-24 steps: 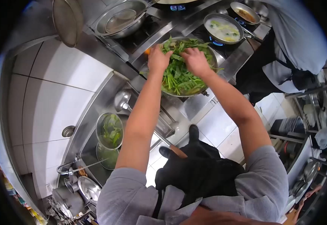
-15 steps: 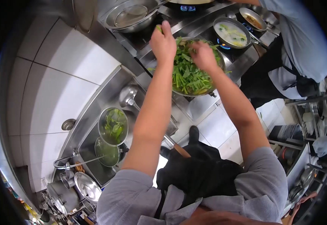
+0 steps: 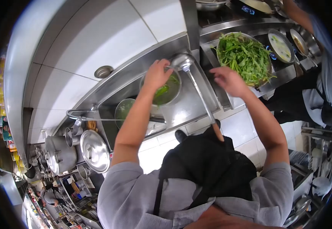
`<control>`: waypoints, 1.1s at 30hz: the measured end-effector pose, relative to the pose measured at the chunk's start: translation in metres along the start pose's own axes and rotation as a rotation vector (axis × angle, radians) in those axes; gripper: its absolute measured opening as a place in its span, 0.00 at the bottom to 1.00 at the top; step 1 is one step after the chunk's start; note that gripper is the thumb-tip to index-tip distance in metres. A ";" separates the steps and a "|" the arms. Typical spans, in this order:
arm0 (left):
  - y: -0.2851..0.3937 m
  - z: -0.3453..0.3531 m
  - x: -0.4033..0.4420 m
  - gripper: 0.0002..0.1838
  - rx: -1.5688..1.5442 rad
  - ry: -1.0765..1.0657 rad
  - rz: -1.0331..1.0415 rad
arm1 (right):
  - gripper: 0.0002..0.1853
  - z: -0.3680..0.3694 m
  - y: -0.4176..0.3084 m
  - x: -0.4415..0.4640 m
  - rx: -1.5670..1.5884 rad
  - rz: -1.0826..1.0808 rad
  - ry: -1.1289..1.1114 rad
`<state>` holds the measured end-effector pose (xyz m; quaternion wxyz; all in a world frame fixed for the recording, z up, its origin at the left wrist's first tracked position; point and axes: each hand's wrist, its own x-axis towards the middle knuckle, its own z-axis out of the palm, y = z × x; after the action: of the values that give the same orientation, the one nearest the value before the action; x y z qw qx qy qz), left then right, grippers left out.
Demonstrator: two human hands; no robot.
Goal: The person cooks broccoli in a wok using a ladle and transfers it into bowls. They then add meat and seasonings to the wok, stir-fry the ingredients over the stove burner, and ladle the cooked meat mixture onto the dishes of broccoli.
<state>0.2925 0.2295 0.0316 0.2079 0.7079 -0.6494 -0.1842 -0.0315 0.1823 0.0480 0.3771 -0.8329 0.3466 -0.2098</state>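
My left hand (image 3: 158, 74) is over the upper rim of a round strainer (image 3: 175, 93) with a few green leaves (image 3: 162, 91) in it, in the metal sink. Its fingers are bent near the rim; whether they grip it is unclear. My right hand (image 3: 229, 81) hovers between the sink and the stove, fingers apart and holding nothing. To its upper right, a wide pan heaped with leafy greens (image 3: 244, 57) stands on the stove. A long ladle (image 3: 198, 89) with a wooden handle lies across the sink between my hands.
A second strainer or pot (image 3: 124, 110) sits in the sink beside a thin faucet (image 3: 97, 119). Pans with pale soup (image 3: 281, 46) and brown liquid (image 3: 299, 42) stand at the right by a co-worker (image 3: 328, 82). Lower left are a lid (image 3: 94, 151) and a stockpot (image 3: 61, 154).
The view has turned toward the sink. Both hands have left the heaped greens; my left hand has moved to the strainer and my right hand hangs in the air.
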 end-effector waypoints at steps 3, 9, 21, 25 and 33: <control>-0.060 0.004 -0.016 0.26 0.200 -0.175 0.261 | 0.23 0.065 -0.039 0.028 -0.143 -0.111 -0.125; -0.108 0.031 0.006 0.42 0.199 -0.399 0.219 | 0.32 0.182 -0.055 0.136 -0.436 -0.035 -0.234; -0.078 0.002 -0.025 0.36 0.263 -0.991 0.152 | 0.20 0.211 -0.064 0.155 -0.645 0.209 -0.916; -0.106 0.034 -0.017 0.29 0.265 -1.034 0.383 | 0.20 0.212 -0.061 0.148 -0.595 0.122 -0.977; -0.105 0.020 -0.038 0.22 0.074 -0.822 0.582 | 0.11 0.196 -0.056 0.159 -0.514 0.094 -0.976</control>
<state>0.3667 0.2733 -0.0417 -0.0475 0.3736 -0.8541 -0.3587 0.2190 0.1864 -0.0176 0.2876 -0.8823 0.2083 0.3088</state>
